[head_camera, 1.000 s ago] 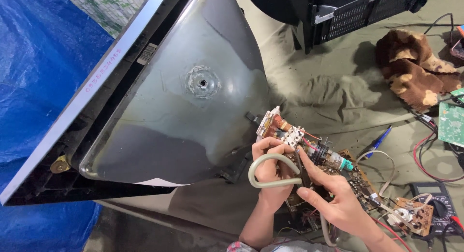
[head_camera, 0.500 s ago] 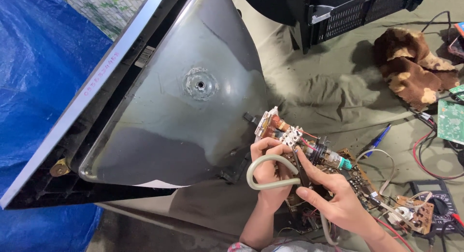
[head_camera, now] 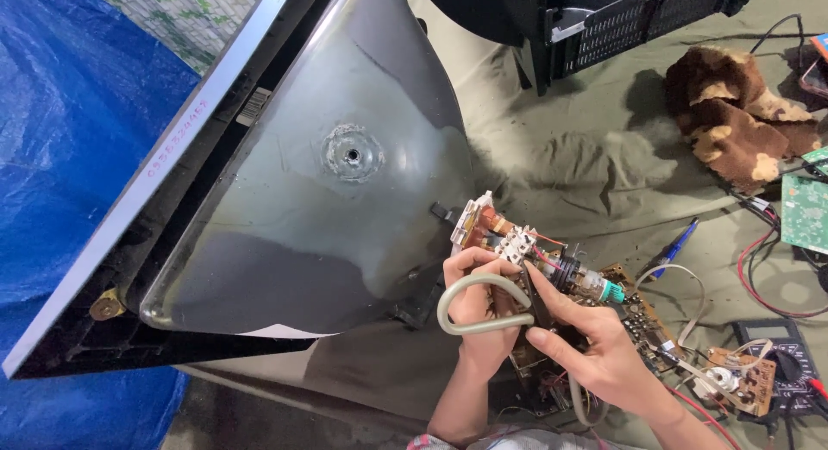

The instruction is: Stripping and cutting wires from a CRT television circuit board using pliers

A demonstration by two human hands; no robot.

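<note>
Fingers of the left hand [head_camera: 479, 308] are curled closed around the neck assembly [head_camera: 517, 247] of the picture tube [head_camera: 345, 200], with a grey looped cable [head_camera: 470, 303] arching over the knuckles. Fingers of the right hand [head_camera: 595, 351] are part closed: the forefinger and thumb pinch toward a dark part just behind the left hand, at the rear of the neck. Whether they clamp it or only touch it cannot be told.

Position of the work: the neck assembly projects from the narrow end of the grey funnel, and carries a copper-wound yoke, a white connector block and a small green-tipped end piece [head_camera: 611, 290]. A brown circuit board [head_camera: 638, 316] lies directly beneath it on the olive cloth [head_camera: 552, 174].

Hazards, judged from this position:

- Side load on the neck. The glass is probably thinnest here; a twist from either hand could crack it.
- The anode well [head_camera: 352, 155] on the funnel is bare. Residual charge may remain, so contact is inadvisable.
- The looped cable rests across the left hand; pulling the hand away could drag on the wiring.
- The tube leans on its frame [head_camera: 147, 200] against a blue tarpaulin [head_camera: 60, 157]; a push along the neck could shift it.
- Red leads near the multimeter [head_camera: 780, 355] lie close to the right wrist and may snag.
</note>
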